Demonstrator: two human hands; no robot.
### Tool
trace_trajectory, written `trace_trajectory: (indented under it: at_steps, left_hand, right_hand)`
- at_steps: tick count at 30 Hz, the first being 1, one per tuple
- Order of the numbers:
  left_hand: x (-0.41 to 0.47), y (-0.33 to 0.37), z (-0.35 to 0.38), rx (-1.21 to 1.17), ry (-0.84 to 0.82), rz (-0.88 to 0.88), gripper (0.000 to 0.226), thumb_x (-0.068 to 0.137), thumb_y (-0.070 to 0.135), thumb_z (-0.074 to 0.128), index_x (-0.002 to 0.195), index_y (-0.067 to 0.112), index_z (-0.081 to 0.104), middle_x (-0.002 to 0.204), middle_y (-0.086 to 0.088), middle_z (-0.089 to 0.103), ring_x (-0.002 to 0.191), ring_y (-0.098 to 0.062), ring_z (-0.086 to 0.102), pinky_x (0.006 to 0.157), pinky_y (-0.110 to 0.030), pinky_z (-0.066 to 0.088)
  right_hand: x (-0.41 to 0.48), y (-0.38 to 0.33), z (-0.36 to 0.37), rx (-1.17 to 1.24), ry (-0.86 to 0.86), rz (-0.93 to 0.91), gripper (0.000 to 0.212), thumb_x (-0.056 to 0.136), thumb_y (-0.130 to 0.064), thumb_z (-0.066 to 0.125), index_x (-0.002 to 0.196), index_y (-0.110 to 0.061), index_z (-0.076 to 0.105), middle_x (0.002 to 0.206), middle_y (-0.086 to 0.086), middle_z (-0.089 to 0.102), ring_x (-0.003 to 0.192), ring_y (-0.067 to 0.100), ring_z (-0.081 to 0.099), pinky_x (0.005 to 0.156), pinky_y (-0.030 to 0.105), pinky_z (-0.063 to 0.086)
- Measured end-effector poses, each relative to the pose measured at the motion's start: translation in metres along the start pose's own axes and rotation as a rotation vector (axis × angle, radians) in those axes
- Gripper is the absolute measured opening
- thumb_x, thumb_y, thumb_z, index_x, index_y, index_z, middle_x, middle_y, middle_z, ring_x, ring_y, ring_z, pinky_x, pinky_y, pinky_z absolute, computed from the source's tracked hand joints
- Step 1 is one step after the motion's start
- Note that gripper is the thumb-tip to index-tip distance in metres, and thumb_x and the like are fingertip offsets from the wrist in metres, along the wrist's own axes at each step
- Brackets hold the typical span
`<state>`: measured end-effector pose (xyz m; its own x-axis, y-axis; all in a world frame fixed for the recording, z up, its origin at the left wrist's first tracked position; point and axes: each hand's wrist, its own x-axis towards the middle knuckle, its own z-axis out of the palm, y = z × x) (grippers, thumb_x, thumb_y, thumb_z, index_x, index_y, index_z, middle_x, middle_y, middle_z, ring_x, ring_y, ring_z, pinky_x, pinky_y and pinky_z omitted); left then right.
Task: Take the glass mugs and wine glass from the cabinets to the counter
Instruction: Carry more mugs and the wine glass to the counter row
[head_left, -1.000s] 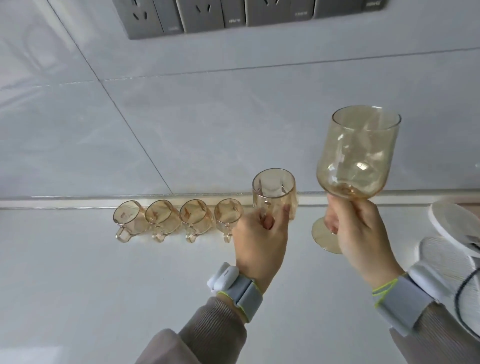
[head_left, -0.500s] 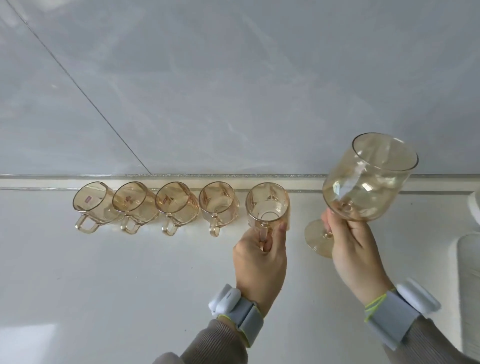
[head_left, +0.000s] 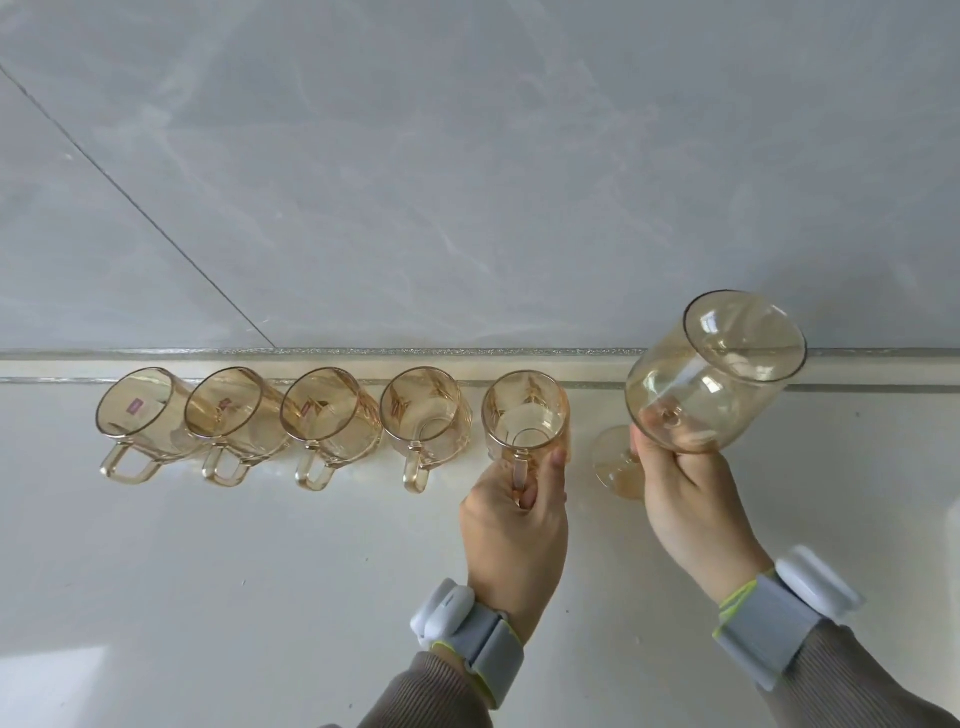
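White counter (head_left: 260, 571) is backed by a raised ledge (head_left: 519, 370). Four amber glass mugs (head_left: 322, 415) are lined up along the ledge, left of the left hand (head_left: 511, 535), handles turned toward the person. A fifth mug (head_left: 524, 415) is stood at that hand's fingertips, gripped by its handle.

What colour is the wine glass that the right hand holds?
The wine glass is transparent amber-gold with a thin darker rim; the head view, the only one, shows it.

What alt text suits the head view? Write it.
A left hand grips the handle of the fifth amber mug in a row on a white counter; the right hand holds an amber wine glass by its stem.
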<state>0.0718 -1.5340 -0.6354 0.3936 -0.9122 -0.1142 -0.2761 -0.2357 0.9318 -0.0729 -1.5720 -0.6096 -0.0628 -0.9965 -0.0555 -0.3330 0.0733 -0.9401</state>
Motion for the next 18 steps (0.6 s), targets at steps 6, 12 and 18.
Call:
trace_trajectory:
  at_steps: [6, 12, 18]
  left_hand:
    - [0.004, -0.007, 0.007, 0.010, 0.035, -0.010, 0.061, 0.087, 0.056, 0.062, 0.058, 0.013, 0.029, 0.056, -0.024, 0.046, 0.064, -0.033, 0.068, 0.055, -0.056, 0.051]
    - [0.000, -0.005, 0.012, 0.002, 0.066, 0.033, 0.054, 0.091, 0.047, 0.063, 0.059, 0.018, 0.030, 0.054, -0.017, 0.046, 0.057, -0.034, 0.058, 0.051, -0.051, 0.045]
    - [-0.001, 0.000, 0.013, 0.073, 0.073, 0.088, 0.050, 0.089, 0.053, 0.057, 0.049, 0.032, 0.037, 0.049, 0.013, 0.040, 0.052, -0.013, 0.031, 0.064, -0.038, 0.029]
  right_hand:
    - [0.010, 0.010, 0.007, 0.023, 0.002, -0.033, 0.038, 0.106, -0.022, 0.053, 0.077, 0.002, 0.050, 0.073, 0.036, 0.050, 0.057, 0.021, 0.045, 0.059, 0.035, 0.036]
    - [0.015, 0.013, 0.009, 0.029, 0.002, -0.016, 0.031, 0.105, -0.018, 0.054, 0.078, -0.001, 0.056, 0.076, 0.032, 0.058, 0.072, 0.034, 0.055, 0.062, 0.037, 0.042]
    - [0.016, 0.013, 0.012, 0.060, 0.011, 0.000, 0.032, 0.104, -0.021, 0.055, 0.080, -0.001, 0.059, 0.079, 0.033, 0.060, 0.074, 0.037, 0.057, 0.059, 0.030, 0.042]
